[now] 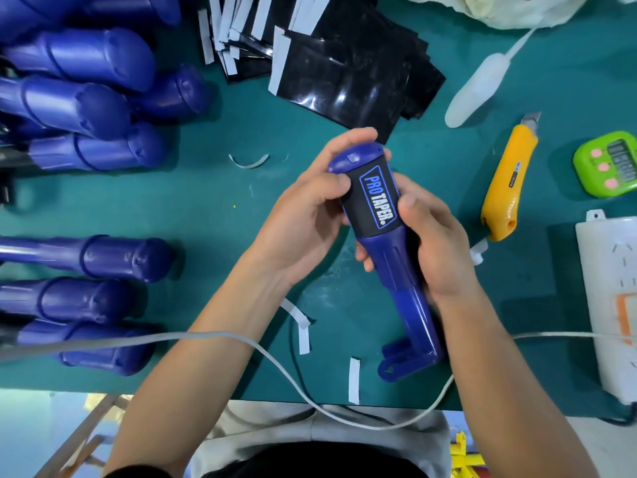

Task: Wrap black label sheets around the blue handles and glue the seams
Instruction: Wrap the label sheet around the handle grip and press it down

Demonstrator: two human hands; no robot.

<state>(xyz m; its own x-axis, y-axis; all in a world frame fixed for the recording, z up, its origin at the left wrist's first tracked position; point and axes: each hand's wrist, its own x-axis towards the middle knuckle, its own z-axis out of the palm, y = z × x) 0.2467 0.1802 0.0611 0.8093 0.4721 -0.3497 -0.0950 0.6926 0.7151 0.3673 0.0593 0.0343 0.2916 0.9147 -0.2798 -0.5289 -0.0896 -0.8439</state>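
Note:
Both hands hold one blue handle (403, 288) above the green table, its butt end pointing away from me. A black label sheet (374, 201) printed "PRO TAPER" is wrapped round its thick upper part. My left hand (303, 222) grips the handle from the left, thumb on the label's left edge and fingertips curled over the butt end. My right hand (431, 243) grips it from the right, thumb pressed on the label's right edge. A fanned stack of black label sheets (344, 74) with white backing strips lies beyond the hands.
Several bare blue handles (86, 108) lie in rows at the left. At the right are a yellow utility knife (506, 181), a white squeeze bottle (475, 88), a green timer (610, 163) and a white power strip (606, 298). A grey cable (262, 353) crosses the front edge. Peeled white strips (303, 332) lie scattered.

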